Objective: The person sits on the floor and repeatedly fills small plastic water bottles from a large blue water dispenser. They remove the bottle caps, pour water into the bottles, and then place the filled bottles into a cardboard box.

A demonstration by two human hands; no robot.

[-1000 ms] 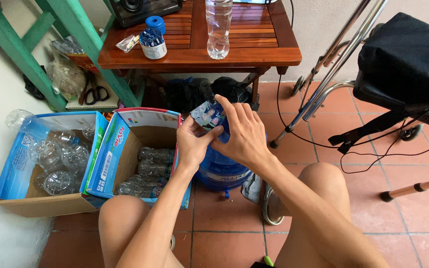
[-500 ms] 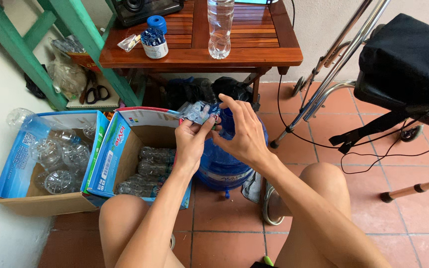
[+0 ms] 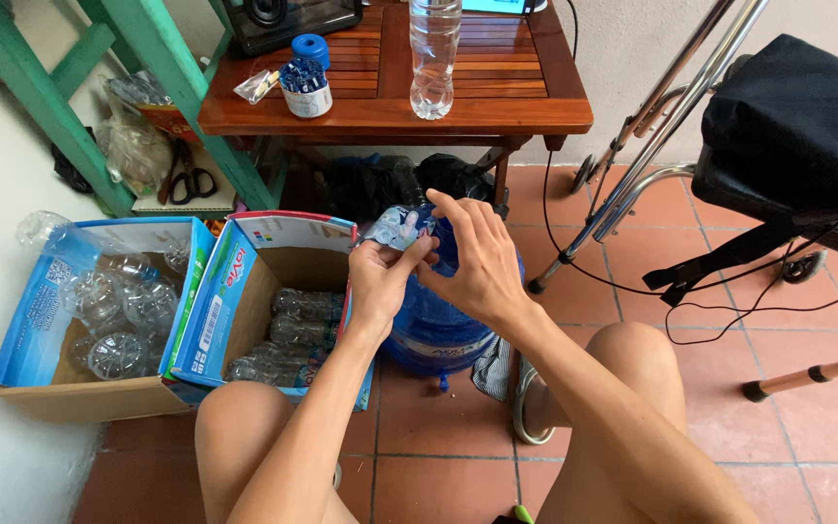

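My left hand and my right hand meet over a big blue water jug that stands on the tiled floor between my knees. Both hands pinch a crumpled piece of blue and white plastic film, like a bottle label. The left thumb and fingers hold its lower edge, the right fingertips touch its right side. Just left of my hands stands an open cardboard box with several clear plastic bottles lying in it.
A second open box of clear bottles sits at far left by the wall. Behind stands a low wooden table with a clear bottle and a small cup. A green ladder, metal crutches and a black seat surround me.
The film piece went from held flat in front of me to crumpled between both hands, and it shifted slightly left and lower above the jug.
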